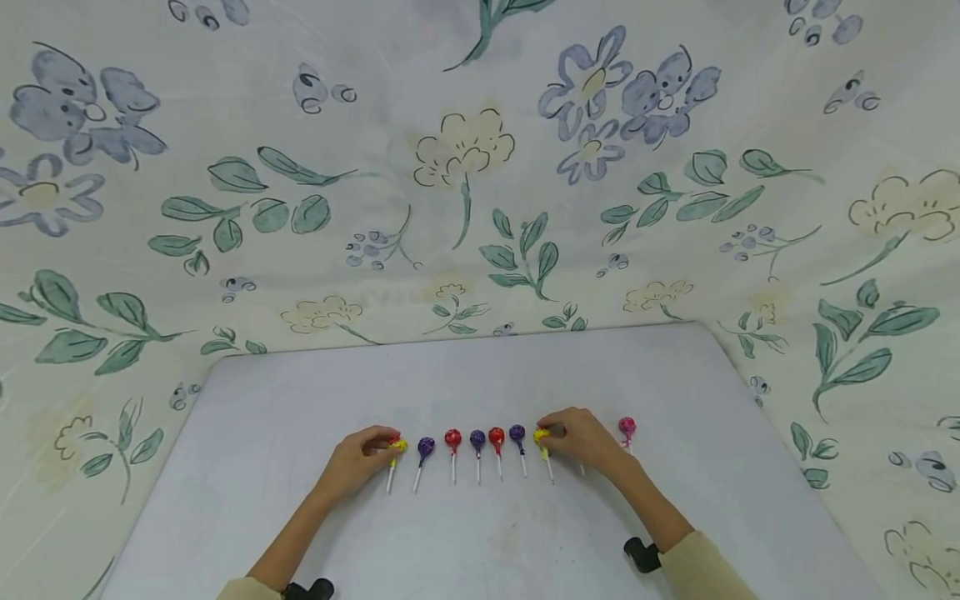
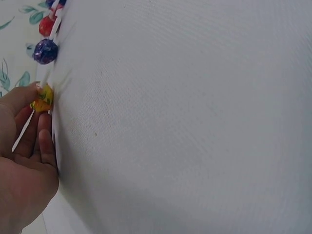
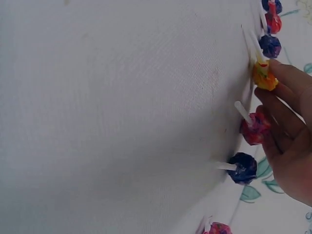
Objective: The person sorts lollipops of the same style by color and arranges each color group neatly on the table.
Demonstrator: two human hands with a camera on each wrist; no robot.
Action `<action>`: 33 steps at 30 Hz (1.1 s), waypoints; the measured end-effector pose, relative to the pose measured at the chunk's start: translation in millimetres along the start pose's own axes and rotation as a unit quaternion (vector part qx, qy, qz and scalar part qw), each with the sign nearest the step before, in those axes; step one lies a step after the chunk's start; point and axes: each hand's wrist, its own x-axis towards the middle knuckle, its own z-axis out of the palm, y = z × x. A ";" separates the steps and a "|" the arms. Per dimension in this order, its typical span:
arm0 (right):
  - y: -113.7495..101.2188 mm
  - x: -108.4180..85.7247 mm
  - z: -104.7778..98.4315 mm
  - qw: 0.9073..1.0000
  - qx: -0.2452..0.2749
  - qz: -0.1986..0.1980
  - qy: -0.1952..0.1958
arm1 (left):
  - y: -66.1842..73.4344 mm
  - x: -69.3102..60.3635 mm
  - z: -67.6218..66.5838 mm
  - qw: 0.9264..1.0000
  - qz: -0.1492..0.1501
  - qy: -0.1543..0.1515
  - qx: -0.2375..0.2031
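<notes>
Several wrapped lollipops lie in a row on a white board, sticks toward me. At the row's left end my left hand point(image 1: 360, 458) pinches the yellow head of a lollipop point(image 2: 44, 99) between thumb and fingers. A purple lollipop point(image 1: 426, 448) lies just right of it. Farther right, my right hand point(image 1: 588, 437) pinches another yellow lollipop point(image 3: 264, 77) by its head. Beneath that palm are a pink lollipop point(image 3: 255, 128) and a dark blue one point(image 3: 242, 168), mostly hidden in the head view. Between the hands, red lollipops point(image 1: 453, 438) alternate with purple ones point(image 1: 477, 439).
One more pink lollipop point(image 1: 627, 427) lies beyond the right hand, its stick partly covered by the wrist. The white board point(image 1: 480, 542) rests on a flower-patterned cloth point(image 1: 405, 225) that rises behind it. Black wrist devices point(image 1: 642, 555) sit on both forearms.
</notes>
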 end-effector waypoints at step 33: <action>-7.9 -0.4 2.5 0.999 -0.014 0.026 0.012 | -27.9 12.3 -47.0 0.997 -0.057 0.048 -0.002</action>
